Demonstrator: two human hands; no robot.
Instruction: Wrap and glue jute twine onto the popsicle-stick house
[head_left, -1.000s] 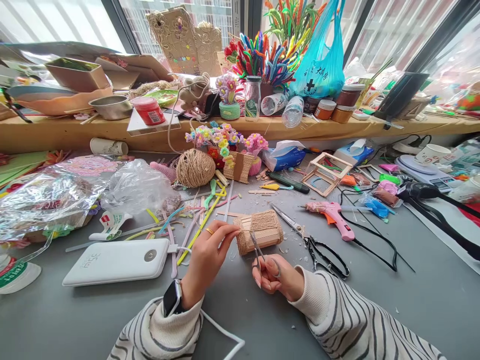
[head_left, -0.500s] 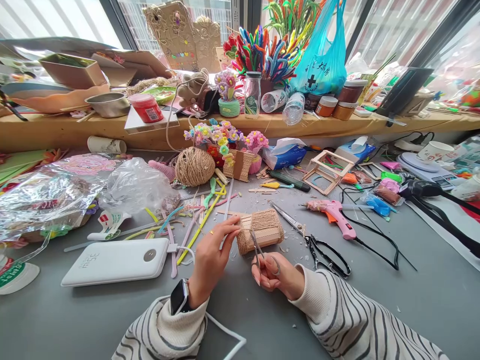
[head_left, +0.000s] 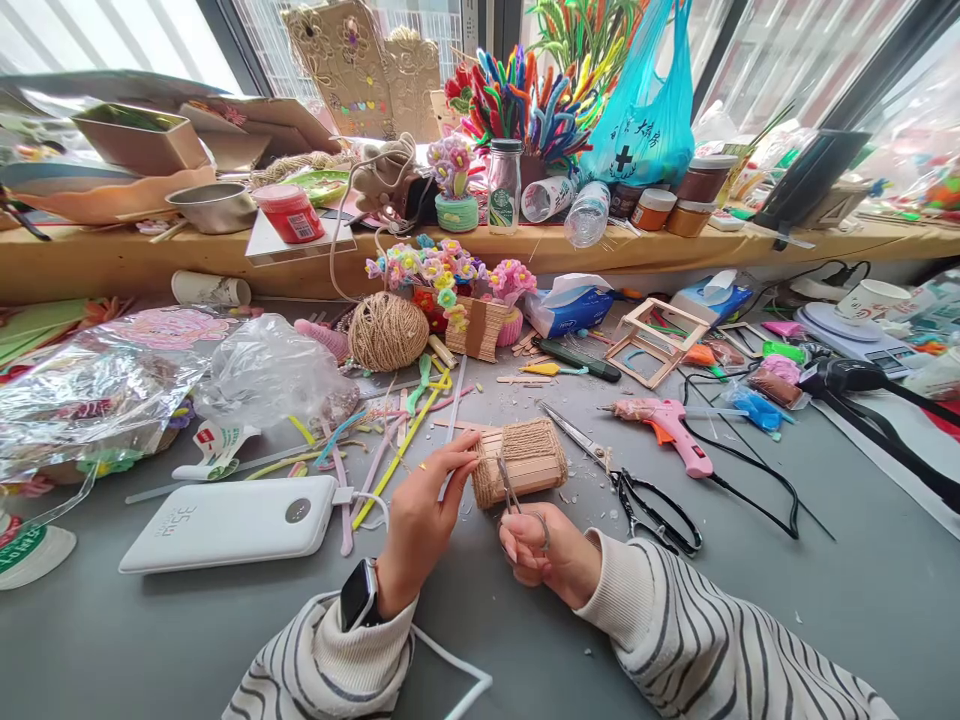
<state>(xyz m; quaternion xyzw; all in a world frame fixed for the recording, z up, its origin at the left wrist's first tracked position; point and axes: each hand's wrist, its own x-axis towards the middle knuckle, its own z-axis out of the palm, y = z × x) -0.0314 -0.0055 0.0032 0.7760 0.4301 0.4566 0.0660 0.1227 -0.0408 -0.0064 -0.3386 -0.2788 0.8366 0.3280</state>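
A small barrel-shaped container of pale flat wooden sticks wrapped in tan twine (head_left: 534, 471) lies on its side on the grey bench (head_left: 540, 650), between the two hands, with a strip of bare wood facing the person. The left hand (head_left: 426, 505) is at the container's left end, its thumb and fingers drawn close together in a pinch; whether a strand of twine is caught between the fingertips is too small to tell. A dark-faced smartwatch (head_left: 360, 594) sits on that wrist, nearer the person than the container.

The right hand (head_left: 546, 545), just on the near side of the container, is curled around a small pair of silver scissors (head_left: 509, 490), with a finger loop showing. The blades point away from the person and overlap the container's near side in view; whether they touch it cannot be told.

Right of the container, and near it, lies a large pair of silver scissors with black handles (head_left: 600, 457); farther right is a pink glue gun (head_left: 682, 437). To the container's left, past the left hand, rests a white power bank (head_left: 232, 527) with a white cable plugged in. Beyond the container to the left sits a round ball of tan twine (head_left: 388, 332), and almost straight beyond it stands a blue and white tissue pack (head_left: 570, 308).
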